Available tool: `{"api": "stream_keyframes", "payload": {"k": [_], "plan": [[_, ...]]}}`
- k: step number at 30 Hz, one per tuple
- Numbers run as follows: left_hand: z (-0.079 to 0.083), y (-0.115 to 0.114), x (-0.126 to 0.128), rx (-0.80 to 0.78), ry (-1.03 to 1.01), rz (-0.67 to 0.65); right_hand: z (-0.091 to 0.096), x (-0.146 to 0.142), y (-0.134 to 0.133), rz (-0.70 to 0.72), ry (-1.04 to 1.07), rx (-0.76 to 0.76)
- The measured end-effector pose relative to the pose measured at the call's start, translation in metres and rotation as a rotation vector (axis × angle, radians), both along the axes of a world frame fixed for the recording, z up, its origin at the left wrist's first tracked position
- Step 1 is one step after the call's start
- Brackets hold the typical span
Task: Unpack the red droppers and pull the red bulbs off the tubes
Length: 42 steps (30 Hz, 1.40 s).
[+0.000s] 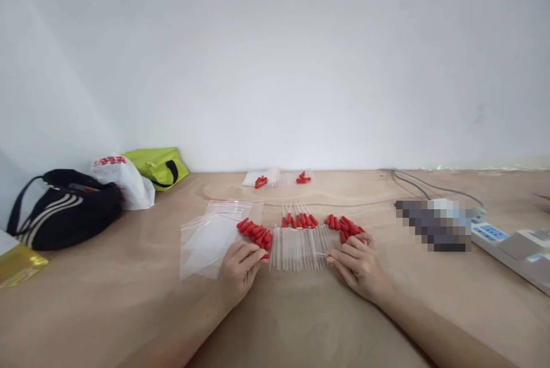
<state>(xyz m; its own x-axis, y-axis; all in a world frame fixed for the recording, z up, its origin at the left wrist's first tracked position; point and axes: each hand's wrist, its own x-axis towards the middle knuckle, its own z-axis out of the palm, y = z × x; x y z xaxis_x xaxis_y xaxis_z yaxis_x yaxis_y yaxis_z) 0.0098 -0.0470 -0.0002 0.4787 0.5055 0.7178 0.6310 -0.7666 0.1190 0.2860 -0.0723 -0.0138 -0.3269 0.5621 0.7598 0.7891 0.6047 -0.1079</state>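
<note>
My left hand [243, 265] pinches a red rubber bulb [265, 256] between thumb and forefinger. In my right hand [356, 265] is a clear glass dropper tube [322, 254], its free end pointing left. Between the hands lies a row of loose clear tubes [296, 247]. Beyond that row, several droppers with red bulbs fitted [301, 220] lie with their thin tips pointing away. Loose red bulbs form a pile at the left [255, 231] and another pile at the right [344, 224], partly behind my right hand.
Clear zip bags [206, 242] lie left of the tubes. Bags with red bulbs [260, 181] sit near the wall. A black bag [71, 210], a white plastic bag [122, 179] and a lime-green bag [157, 167] stand at left. A power strip [494, 236] lies at right with cables.
</note>
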Motion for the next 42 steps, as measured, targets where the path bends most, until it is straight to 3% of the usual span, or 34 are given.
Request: {"api": "stream_keyframes", "payload": {"k": [2, 6, 11, 20, 26, 28, 33, 37, 42], "plan": [[-0.002, 0.004, -0.003, -0.004, -0.087, 0.050, -0.001, -0.003, 0.001, -0.063, 0.046, 0.036], [-0.001, 0.021, -0.008, -0.006, -0.217, 0.292, -0.003, -0.011, 0.004, -0.184, 0.074, 0.018], [0.003, 0.045, -0.033, -0.163, -0.266, 0.470, -0.005, -0.018, 0.013, -0.286, 0.095, 0.017], [-0.009, 0.054, -0.046, -0.318, -0.251, 0.535, -0.003, -0.031, 0.019, -0.287, 0.060, -0.023], [-0.011, 0.051, -0.049, -0.315, -0.241, 0.533, -0.001, -0.026, 0.014, -0.238, 0.034, -0.051], [-0.007, 0.047, -0.048, -0.249, -0.224, 0.534, -0.001, -0.025, 0.014, -0.246, 0.033, -0.055], [0.012, 0.031, -0.028, -0.013, -0.125, 0.459, -0.004, -0.022, 0.018, -0.287, 0.047, -0.087], [0.022, 0.029, 0.004, -0.082, 0.031, 0.406, -0.006, -0.019, 0.021, -0.319, 0.084, -0.078], [0.025, 0.045, 0.047, -0.178, 0.127, 0.402, -0.006, -0.017, 0.022, -0.318, 0.141, -0.089]]}}
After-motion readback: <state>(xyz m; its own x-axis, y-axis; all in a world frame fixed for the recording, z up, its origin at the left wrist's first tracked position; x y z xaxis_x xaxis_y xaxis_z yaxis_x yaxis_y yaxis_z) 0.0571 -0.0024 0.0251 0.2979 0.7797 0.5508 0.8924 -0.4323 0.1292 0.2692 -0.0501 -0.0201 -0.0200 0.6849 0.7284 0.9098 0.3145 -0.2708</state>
